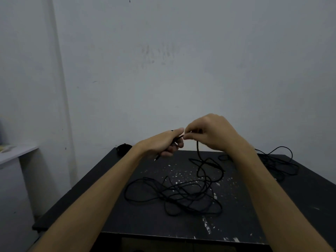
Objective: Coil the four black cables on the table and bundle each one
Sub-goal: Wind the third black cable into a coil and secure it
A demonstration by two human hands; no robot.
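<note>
Two bare forearms reached out from the bottom corners of the frame, over the near edge of a black table [127,220] whose top was flecked with pale chips and scratches. Beyond the near edge, a loose tangle of black cable [181,195] sprawled across the middle of the table in overlapping loops, one wide loop swinging out to the left. From the far side of that tangle a single strand rose off the surface to the raised hands. The left hand [163,144] was curled around an end section of this cable, with a short plug end poking out below the palm. The right hand [209,135], fingers bent and thumb meeting them, pinched the same strand just beside the left hand's fingertips, so the two hands met above the far half of the table. Farther right, partly hidden behind the right forearm, a second black cable [280,160] lay in loose loops near the table's far right edge. At the far left corner sat a small dark coiled bundle [123,149], its detail too dim to make out. Behind everything stood a plain pale wall [181,60], and a white ledge [16,153] jutted in at left.
</note>
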